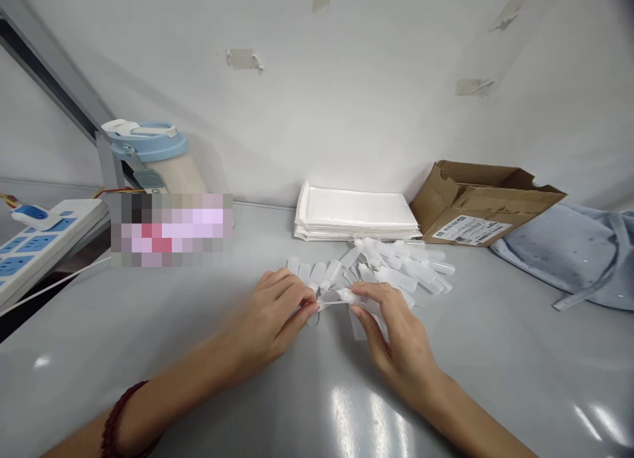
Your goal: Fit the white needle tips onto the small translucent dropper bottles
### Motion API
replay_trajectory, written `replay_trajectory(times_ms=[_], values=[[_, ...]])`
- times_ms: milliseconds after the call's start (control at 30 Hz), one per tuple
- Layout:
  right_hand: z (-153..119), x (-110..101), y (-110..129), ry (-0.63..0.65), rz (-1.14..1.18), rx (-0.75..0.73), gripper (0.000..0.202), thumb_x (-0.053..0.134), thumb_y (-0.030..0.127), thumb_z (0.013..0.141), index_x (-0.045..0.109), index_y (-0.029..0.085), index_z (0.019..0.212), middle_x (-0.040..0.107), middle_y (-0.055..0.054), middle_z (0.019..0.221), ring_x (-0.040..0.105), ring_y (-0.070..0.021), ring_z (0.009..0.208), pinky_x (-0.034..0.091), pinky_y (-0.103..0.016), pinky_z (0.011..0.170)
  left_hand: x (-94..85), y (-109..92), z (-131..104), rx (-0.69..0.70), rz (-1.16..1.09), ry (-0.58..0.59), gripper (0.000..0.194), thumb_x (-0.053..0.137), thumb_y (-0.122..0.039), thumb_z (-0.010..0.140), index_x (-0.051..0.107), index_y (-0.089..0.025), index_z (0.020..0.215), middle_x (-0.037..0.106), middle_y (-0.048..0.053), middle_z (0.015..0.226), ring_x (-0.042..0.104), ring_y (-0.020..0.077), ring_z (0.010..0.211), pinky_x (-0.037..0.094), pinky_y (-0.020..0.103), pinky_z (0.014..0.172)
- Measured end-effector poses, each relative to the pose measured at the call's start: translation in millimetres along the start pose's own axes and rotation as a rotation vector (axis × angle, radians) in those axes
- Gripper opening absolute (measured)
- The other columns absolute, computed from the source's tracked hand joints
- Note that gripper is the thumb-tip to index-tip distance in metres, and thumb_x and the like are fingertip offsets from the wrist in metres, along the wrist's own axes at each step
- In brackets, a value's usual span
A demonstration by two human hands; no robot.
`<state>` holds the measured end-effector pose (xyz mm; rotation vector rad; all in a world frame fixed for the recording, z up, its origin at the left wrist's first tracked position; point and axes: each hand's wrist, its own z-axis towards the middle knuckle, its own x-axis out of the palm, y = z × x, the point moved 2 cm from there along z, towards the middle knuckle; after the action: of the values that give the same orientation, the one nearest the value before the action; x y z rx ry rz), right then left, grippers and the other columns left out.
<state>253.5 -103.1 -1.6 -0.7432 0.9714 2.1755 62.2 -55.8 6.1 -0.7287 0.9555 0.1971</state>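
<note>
Head view, bottle (pixel 361 301), between right fingers (pixel 371 290)

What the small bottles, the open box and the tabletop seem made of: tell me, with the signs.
Small bottles: probably plastic, milky and translucent; their cloudy walls let light through.
Open box: matte brown cardboard, judging by its creased panels and uneven top edges.
Tabletop: smooth, glossy gray, perhaps laminate or painted board; light reflects in bright streaks.
</note>
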Motion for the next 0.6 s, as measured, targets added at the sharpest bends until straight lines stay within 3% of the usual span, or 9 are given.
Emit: replay_trajectory(times_ms=[233, 433, 600], values=[[3.4, -1.7, -2.9, -0.033, 0.004, 0.055, 0.024, 0.048, 0.008, 0.088, 0.046, 0.019, 0.109, 0.06, -0.006, 0.092, 0.057, -0.0183, 0.084, 0.046, -0.03, 0.07, -2.2, -0.1, 1.1, -0.001, -0.035, -0.081, 0.007, 0.049, -0.014, 0.091, 0.053, -0.018, 0.088, 0.058, -0.001, 0.079, 0.048, 0.0133, 0.076, 0.039, 0.028, 0.073], [1.5, -2.1, -0.9, 0.041, 0.08, 0.009, 0.029, 0.047, 0.007, 0.089, 0.044, 0.018, 0.115, 0.058, -0.008, 0.101, 0.055, -0.0194, 0.093, 0.047, -0.033, 0.077, -8.2, -1.4, 2.4, -0.036, -0.138, -0.173, 0.009, 0.056, -0.011, 0.086, 0.059, -0.019, 0.088, 0.063, -0.001, 0.083, 0.055, 0.0121, 0.082, 0.044, 0.023, 0.074], [0.4, 0.2, 3.2, 0.09, 0.115, -0.049, 0.033, 0.046, 0.004, 0.088, 0.042, 0.017, 0.118, 0.057, -0.01, 0.104, 0.055, -0.0192, 0.097, 0.047, -0.033, 0.078, -8.5, -3.2, 0.1, -0.161, -0.158, -0.188, 0.015, 0.062, -0.016, 0.084, 0.057, -0.022, 0.096, 0.064, -0.006, 0.082, 0.059, 0.0077, 0.076, 0.045, 0.017, 0.07]])
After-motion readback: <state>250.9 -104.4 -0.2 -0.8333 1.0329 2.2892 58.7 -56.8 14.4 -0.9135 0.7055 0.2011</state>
